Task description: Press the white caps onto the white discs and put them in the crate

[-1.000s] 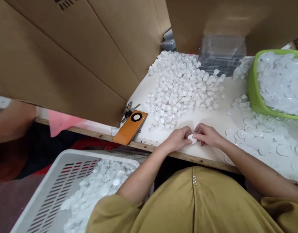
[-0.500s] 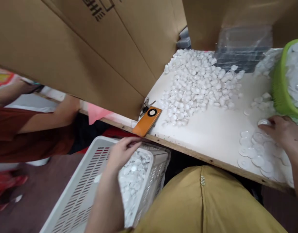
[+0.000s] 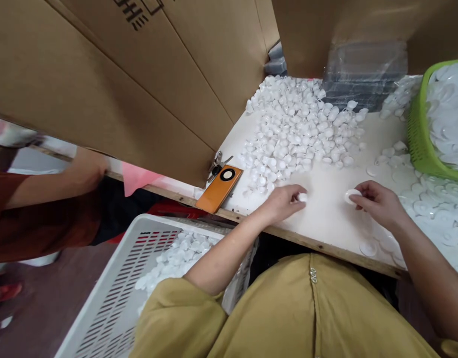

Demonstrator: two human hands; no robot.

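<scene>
Between the thumb and fingers of my left hand (image 3: pixel 284 203) is a small white plastic cap (image 3: pixel 302 197), held just in front of a heap of white caps (image 3: pixel 292 134). My right hand (image 3: pixel 378 201) pinches a flat round white disc (image 3: pixel 351 196) by its edge. The two hands face each other above the white tabletop (image 3: pixel 322 219), a short gap apart. Many similar flat discs (image 3: pixel 433 209) lie spread to the right, some of them behind my right forearm.
A green basket (image 3: pixel 419 144) of white discs stands at the right. Cardboard (image 3: pixel 169 99) walls the left side, with an orange phone (image 3: pixel 218 191) and keys (image 3: pixel 216 164) by its corner. A white crate (image 3: pixel 117 278) with white pieces sits below. At left is a co-worker's arm (image 3: pixel 65 179).
My left hand has risen from over the crate to the tabletop and now holds a cap. My right hand has moved left from the spread discs, carrying one disc.
</scene>
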